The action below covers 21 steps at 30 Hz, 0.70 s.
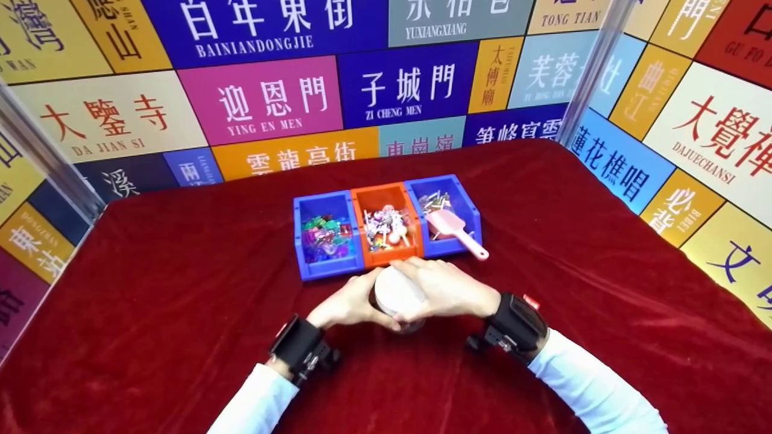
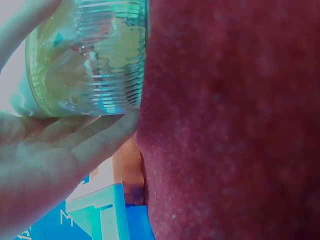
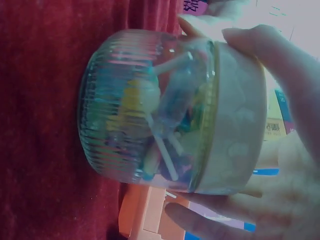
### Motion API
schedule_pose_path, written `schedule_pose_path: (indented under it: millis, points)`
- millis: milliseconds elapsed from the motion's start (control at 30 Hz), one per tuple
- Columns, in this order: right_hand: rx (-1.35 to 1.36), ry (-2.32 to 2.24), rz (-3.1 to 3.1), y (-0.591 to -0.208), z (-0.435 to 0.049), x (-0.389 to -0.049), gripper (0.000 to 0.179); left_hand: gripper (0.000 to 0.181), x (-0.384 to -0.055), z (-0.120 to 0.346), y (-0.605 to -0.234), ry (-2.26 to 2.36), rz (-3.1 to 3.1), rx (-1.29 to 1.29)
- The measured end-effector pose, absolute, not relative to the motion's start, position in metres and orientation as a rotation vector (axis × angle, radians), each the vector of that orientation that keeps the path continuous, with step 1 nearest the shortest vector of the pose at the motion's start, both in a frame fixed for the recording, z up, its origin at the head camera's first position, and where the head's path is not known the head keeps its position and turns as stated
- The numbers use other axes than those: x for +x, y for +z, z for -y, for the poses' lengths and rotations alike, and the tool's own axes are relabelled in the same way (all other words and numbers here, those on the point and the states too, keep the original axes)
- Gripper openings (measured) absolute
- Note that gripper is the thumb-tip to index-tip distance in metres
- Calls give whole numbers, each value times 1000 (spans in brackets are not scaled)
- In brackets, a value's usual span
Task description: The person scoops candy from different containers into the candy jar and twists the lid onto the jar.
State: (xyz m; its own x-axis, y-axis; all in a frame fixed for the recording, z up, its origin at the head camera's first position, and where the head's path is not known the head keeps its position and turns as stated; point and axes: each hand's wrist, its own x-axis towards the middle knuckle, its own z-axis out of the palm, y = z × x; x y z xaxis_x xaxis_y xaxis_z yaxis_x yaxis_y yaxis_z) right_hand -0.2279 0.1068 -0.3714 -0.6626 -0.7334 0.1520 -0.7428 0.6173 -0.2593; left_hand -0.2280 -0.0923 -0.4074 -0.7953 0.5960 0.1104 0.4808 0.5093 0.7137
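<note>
A clear ribbed jar (image 3: 125,110) with a white lid (image 1: 398,291) is between my two hands, near the middle of the table. Lollipops with white sticks and colourful pieces show through its wall in the right wrist view. My left hand (image 1: 350,302) holds the jar's side, its thumb on one side and its fingers on the other. My right hand (image 1: 452,289) grips around the white lid. The lid sits on the jar's mouth; whether it is screwed tight I cannot tell. The jar's base is close to the cloth, and contact is unclear.
Just beyond my hands stand three joined bins: a blue bin (image 1: 332,268) of shiny coloured pieces, an orange bin (image 1: 391,258) of lollipops, and another blue bin (image 1: 469,199) with wrapped pieces and a pink scoop (image 1: 449,223). Red cloth (image 1: 181,289) covers the table; printed panels surround it.
</note>
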Motion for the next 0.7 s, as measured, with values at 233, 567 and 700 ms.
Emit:
schedule_pose_path:
  millis: [233, 567, 700]
  points:
    - [1370, 637, 2768, -376, -112, -229, 88, 84, -229, 92, -409, 1152, -2605, 946]
    - [1533, 750, 2671, -384, -116, -242, 83, 87, -228, 92, -408, 1176, -2613, 968]
    - [1456, 730, 2681, -386, -116, -240, 83, 87, -228, 92, -409, 1183, -2632, 988]
